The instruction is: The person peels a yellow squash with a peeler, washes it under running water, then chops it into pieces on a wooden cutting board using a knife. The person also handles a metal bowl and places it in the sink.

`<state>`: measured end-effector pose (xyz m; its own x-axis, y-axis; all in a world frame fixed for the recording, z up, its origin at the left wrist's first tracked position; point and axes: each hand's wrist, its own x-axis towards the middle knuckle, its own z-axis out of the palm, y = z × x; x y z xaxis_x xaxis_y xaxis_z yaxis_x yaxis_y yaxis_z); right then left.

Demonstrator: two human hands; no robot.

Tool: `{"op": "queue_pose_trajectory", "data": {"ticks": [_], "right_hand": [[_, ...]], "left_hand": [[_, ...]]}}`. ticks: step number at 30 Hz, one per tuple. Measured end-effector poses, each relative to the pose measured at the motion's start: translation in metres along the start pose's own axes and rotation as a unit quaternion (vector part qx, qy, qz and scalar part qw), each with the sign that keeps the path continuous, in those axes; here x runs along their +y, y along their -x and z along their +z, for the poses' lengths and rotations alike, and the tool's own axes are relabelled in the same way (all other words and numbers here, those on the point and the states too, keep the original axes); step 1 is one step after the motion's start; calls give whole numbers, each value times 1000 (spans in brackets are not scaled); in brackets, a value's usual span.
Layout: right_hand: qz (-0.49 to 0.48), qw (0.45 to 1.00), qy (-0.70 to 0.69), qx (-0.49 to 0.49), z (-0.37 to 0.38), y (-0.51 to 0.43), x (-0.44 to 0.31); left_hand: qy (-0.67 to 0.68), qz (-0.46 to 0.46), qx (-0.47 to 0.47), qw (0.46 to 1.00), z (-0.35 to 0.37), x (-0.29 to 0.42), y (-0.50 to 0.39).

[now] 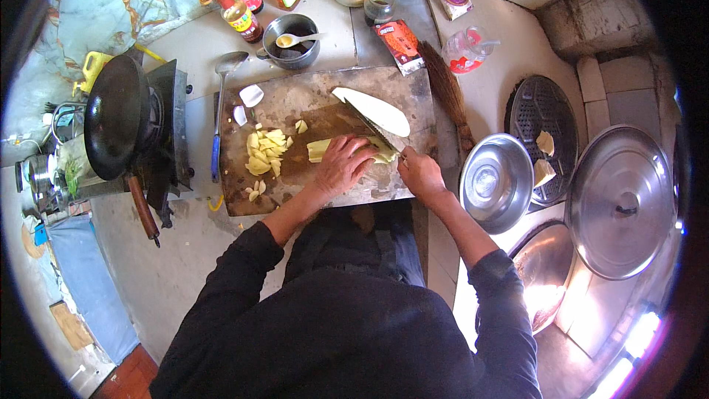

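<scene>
A worn cutting board (310, 88) lies before me. My left hand (344, 163) presses on pale, peeled vegetable strips (318, 151), its fingers over them. My right hand (419, 174) grips the handle of a kitchen knife (368, 122), whose blade stands on edge across the strips' right part and points up and to the left. Beyond the blade lies a long, pale half of a peeled vegetable (376, 111). On the board's left side is a heap of cut chunks (266, 149), with garlic cloves (256, 190) below it and white onion-like pieces (251, 96) above.
A ladle (220, 116) lies along the board's left edge, near a wok (117, 117) on a stove. Behind the board stand a metal pot (291, 61) with a spoon and sauce bottles (241, 22). To the right are a straw brush (446, 88) and a steel basin (497, 183).
</scene>
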<state>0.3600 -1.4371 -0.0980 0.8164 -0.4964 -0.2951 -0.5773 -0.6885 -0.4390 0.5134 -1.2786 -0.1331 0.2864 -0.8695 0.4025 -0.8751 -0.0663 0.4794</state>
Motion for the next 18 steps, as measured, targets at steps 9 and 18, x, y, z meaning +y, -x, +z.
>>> {"op": "queue_pose_trajectory", "data": {"ticks": [9, 18], "right_hand": [[24, 992, 63, -103, -60, 38, -36], [-11, 998, 51, 28, 23, 5, -9]], "left_hand": [[-16, -18, 17, 1000, 5, -1, 4], [7, -18, -30, 999, 3, -4, 3]]}}
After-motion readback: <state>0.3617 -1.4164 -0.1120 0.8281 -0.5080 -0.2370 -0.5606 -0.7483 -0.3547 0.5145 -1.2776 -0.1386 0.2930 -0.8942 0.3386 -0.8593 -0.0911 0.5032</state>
